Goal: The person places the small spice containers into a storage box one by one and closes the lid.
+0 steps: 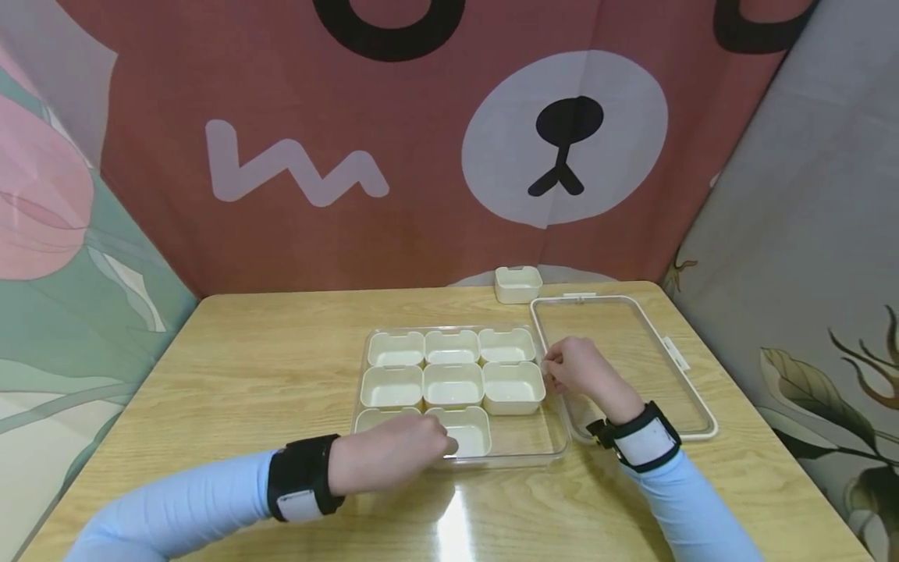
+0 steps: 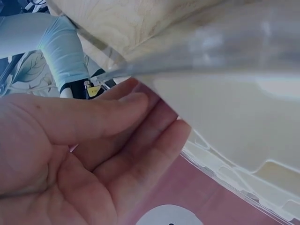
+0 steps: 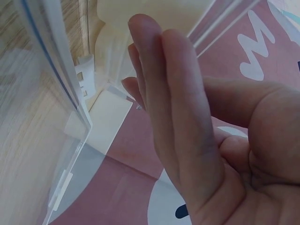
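Observation:
A clear plastic box (image 1: 528,446) on the table holds several small cream containers (image 1: 453,385) in rows. My left hand (image 1: 393,453) reaches over the front row, its fingertips at the front middle container (image 1: 469,432). In the left wrist view, the fingers (image 2: 154,164) are loosely bent beside a cream wall, with the thumb apart from it. My right hand (image 1: 586,375) is at the box's right side, close to the right-hand container (image 1: 514,389) of the middle row. The right wrist view shows its fingers (image 3: 187,93) nearly straight, holding nothing.
A clear lid with a white frame (image 1: 635,303) lies to the right of the box, partly beneath my right hand. One more cream container (image 1: 518,286) stands at the table's back edge. A bear-print cloth (image 1: 351,250) hangs behind the table (image 1: 267,367).

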### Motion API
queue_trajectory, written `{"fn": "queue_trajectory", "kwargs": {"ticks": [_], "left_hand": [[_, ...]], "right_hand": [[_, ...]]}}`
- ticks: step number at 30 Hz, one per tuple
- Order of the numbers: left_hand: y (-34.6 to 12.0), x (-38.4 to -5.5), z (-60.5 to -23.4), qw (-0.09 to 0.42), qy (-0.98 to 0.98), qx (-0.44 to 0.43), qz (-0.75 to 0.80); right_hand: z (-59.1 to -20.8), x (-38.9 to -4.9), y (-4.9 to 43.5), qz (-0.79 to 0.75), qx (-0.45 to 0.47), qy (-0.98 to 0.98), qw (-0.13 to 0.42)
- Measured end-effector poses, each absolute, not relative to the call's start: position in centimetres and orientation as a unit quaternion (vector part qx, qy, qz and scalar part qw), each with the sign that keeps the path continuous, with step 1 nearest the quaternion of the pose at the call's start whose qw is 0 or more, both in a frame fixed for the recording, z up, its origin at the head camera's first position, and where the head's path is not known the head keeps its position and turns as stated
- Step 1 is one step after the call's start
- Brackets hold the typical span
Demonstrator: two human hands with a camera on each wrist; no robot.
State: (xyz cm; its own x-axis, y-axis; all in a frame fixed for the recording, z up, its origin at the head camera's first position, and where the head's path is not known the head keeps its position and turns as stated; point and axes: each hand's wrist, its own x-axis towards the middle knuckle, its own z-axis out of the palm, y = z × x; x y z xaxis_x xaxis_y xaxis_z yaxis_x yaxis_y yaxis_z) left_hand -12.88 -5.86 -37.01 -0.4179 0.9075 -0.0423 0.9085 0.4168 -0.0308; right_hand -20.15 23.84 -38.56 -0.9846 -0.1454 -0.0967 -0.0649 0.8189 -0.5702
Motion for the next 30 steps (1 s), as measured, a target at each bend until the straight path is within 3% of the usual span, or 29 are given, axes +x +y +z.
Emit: {"fn": "queue_trajectory", "kwargs": {"ticks": [6,10,13,23,30], "left_hand": [[-5.6,-13.7,-36.3,0.089,0.849,0.520,0.038],[-5.4,-14.1,-35.9,0.102,0.852,0.511,0.060],[-5.1,-14.4,-35.8,0.071,0.853,0.512,0.067],[-3.1,-16.6,-34.8,-0.118,0.845,0.510,0.111],[-1.7,-19.4,-34.7,-0.176,0.840,0.498,0.127]], "right_hand": [[-38.4,-20.1,23.6,-0.295,-0.051,0.952,0.066],[-38.4,-20.0,23.6,-0.291,-0.053,0.953,0.061],[-38.5,-20.0,23.6,-0.290,-0.055,0.954,0.057],[-38.8,-19.9,23.7,-0.280,-0.068,0.957,0.039],[-38.8,-20.0,23.6,-0.298,-0.056,0.952,0.051]]}}
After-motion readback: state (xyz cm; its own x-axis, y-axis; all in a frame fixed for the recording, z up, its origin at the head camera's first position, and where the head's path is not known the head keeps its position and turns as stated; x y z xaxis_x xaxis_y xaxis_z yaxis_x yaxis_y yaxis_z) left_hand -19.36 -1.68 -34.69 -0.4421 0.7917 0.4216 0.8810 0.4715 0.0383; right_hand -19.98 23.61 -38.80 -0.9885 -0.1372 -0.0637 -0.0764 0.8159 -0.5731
